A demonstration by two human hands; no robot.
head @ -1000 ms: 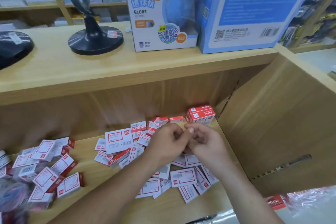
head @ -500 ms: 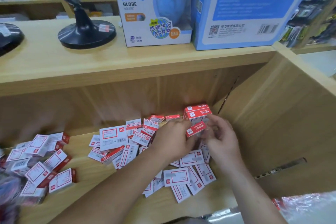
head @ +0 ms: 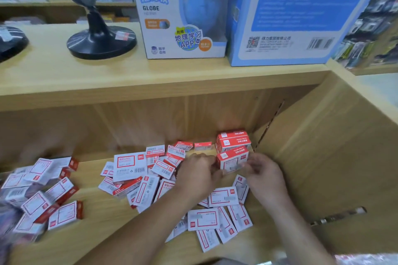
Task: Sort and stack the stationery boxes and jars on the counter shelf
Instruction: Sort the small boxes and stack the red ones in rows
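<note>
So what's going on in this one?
A person is sorting small red-and-white stationery boxes on the lower shelf. The left hand and the right hand both grip one box, holding it just in front of a stack in the back right corner. Many loose boxes lie scattered across the wood, not yet sorted.

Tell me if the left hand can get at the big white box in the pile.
Likely yes, once freed. The left hand grips the front stack together with the right hand. The big box lies on top of the pile, left of that hand, mostly uncovered.
</note>
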